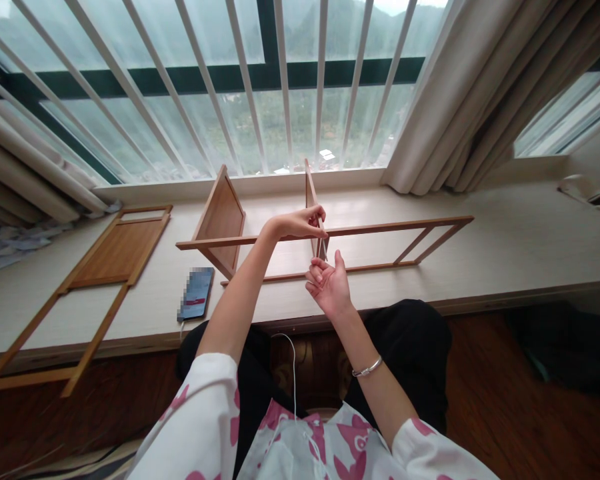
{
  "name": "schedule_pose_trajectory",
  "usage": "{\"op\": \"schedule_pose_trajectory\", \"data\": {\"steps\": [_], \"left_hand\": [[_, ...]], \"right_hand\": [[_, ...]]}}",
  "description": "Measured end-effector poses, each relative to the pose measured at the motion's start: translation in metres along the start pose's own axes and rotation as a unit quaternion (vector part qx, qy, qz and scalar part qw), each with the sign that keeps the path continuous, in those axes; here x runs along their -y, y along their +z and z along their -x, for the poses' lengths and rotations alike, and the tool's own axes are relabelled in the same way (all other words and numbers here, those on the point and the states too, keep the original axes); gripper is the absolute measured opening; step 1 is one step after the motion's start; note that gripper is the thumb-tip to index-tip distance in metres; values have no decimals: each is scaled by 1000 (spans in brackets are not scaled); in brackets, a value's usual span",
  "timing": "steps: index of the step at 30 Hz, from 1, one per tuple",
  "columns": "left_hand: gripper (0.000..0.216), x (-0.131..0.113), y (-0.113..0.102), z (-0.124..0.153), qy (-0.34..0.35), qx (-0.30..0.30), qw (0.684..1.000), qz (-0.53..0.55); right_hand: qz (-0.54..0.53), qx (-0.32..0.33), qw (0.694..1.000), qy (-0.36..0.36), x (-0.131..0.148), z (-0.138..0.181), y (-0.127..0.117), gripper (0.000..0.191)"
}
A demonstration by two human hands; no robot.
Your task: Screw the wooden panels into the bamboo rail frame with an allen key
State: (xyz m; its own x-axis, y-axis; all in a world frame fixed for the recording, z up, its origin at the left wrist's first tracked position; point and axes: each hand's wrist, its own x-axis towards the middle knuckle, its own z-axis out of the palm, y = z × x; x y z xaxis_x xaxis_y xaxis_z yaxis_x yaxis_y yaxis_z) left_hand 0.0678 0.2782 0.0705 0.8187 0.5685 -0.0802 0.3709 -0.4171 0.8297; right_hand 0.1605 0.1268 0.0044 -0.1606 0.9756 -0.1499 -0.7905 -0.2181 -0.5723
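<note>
We're sitting at the window ledge (480, 247) with the wooden frame (430, 235) lying lengthwise on it, and as far as we can judge the step in hand is seating the middle panel (310, 190) against the top rail (380, 227).

That panel stands upright and edge-on to us, roughly halfway along the frame. Our left hand (300, 223) is up at the joint where panel and rail cross, with its fingertips pressed together in a pinch on the panel's edge right at the rail. Our right hand (330, 283) sits just below, near the lower rail (375, 268). It's palm up with the fingers loosely curled and the thumb sticking up. Can't tell if there's a screw or peg in there, it's too small to see.

The other panel (221, 217) on the left end leans at a slant, so that end looks loose to us.

For the next move, we reckon it calls for keeping the middle panel square to both rails while the lower hand comes up to the same joint. The frame only rests on the ledge, so a sideways push could skid the whole thing.

Other stuff around:
- a phone (197, 292) lying flat near the ledge's front edge
- a second frame (115, 253) lying flat further left, its legs hanging over the ledge
- a curtain (470, 100) bunched on the right
</note>
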Motion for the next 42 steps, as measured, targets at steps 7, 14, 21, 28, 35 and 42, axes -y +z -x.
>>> {"op": "schedule_pose_trajectory", "data": {"steps": [7,14,21,28,35,42], "left_hand": [[42,-1,0,2,-3,2,1000,5],[43,-1,-1,1,10,10,1000,-1],[40,2,0,1,7,10,1000,21],[43,-3,0,3,-3,-16,1000,-17],[39,-8,1,3,-14,-22,1000,2],[35,-1,-1,-2,-3,-48,998,-39]], "right_hand": [[558,-228,761,-239,-2,14,-16,46],[793,-256,497,-243,6,15,-7,43],[821,-234,474,-217,10,7,-7,44],[667,-172,689,-226,10,0,-9,46],[236,-24,969,-65,12,-4,-5,39],[9,17,999,-49,24,10,15,31]]}}
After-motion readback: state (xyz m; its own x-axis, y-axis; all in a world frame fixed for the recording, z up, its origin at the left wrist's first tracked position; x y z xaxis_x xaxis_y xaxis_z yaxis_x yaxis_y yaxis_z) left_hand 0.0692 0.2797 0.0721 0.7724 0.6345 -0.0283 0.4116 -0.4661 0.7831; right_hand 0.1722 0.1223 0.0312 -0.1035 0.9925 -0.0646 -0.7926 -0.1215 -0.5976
